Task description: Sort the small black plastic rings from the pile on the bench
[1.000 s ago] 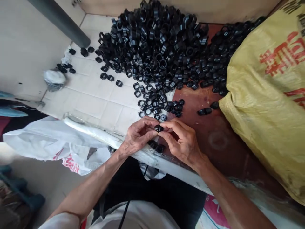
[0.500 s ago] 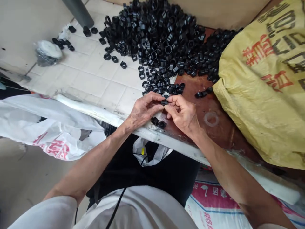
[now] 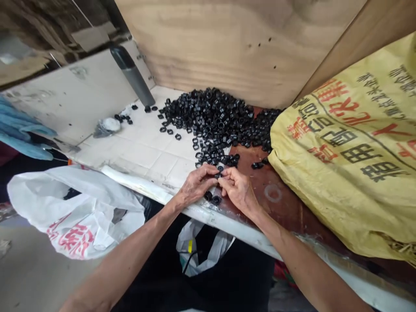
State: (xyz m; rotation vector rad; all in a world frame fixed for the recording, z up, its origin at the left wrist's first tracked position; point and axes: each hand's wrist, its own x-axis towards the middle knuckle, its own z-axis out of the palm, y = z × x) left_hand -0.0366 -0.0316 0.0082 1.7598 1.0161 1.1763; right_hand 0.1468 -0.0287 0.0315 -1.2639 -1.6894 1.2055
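My left hand [image 3: 197, 186] and my right hand [image 3: 238, 189] meet fingertip to fingertip at the table's front edge. Both pinch one small black plastic ring [image 3: 218, 175] between them. Under my hands, two more black pieces [image 3: 213, 199] lie on the table near the edge. A big heap of black plastic rings [image 3: 214, 117] spreads behind my hands toward the back wall.
A large yellow printed sack [image 3: 351, 156] fills the table's right side. A plywood wall [image 3: 221, 47] closes the back. A grey tube [image 3: 131, 73] leans at the back left, beside a wad of plastic [image 3: 107, 126]. White plastic bags [image 3: 78, 208] hang left of the table.
The view has lifted and pulled back, so the wall and whole sack now show. My hands stay together on the small black ring at the table edge.
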